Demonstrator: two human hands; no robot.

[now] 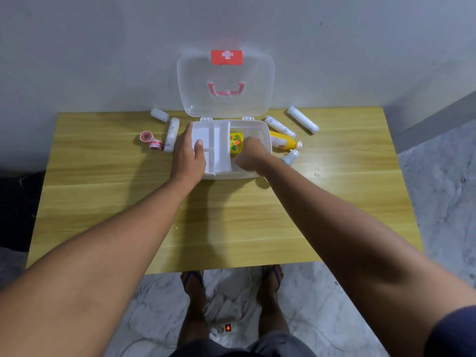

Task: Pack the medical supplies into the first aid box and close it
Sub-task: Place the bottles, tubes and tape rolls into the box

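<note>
The white first aid box (265,132) stands open at the table's far middle, its clear lid (225,73) upright against the wall. My left hand (189,153) grips the box's left side, thumb on the white divider tray (220,143). My right hand (251,157) is inside the right part of the box, closed on a yellow packet (236,141). Outside the box on the right lie a yellow bottle (283,143), a small white bottle (291,157) and two bandage rolls (279,126) (302,119). Left of it lie two more rolls (172,134) (159,114) and two tape spools (146,136) (156,144).
The wooden table (206,215) stands against a grey wall. Below its near edge are my feet in sandals and a power strip (223,329) with a lit red switch on the marble floor.
</note>
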